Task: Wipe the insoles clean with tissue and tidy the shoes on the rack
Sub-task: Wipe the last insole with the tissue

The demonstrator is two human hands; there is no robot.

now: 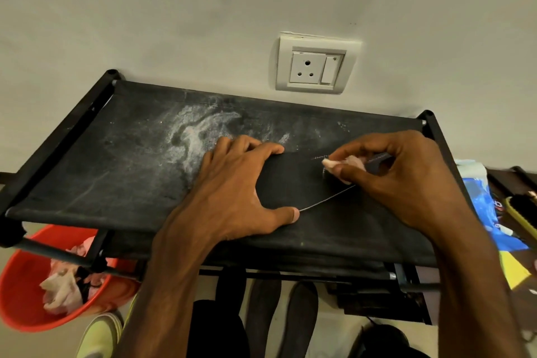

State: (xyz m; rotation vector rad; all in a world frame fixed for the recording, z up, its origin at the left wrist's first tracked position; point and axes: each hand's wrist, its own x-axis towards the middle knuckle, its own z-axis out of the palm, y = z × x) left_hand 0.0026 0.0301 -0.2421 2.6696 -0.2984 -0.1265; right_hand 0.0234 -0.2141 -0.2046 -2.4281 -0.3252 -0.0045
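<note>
One flat left hand [232, 183], grip wide, presses the insole [290, 180]; right hand [398, 177] pinches tissue [345, 164].

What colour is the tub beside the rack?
Orange-red; the tub shows best in the head view, lower left.

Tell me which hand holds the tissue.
The right hand, pinching the pink tissue against the black insole; the left hand only presses flat on that insole, fingers spread, holding nothing.
</note>
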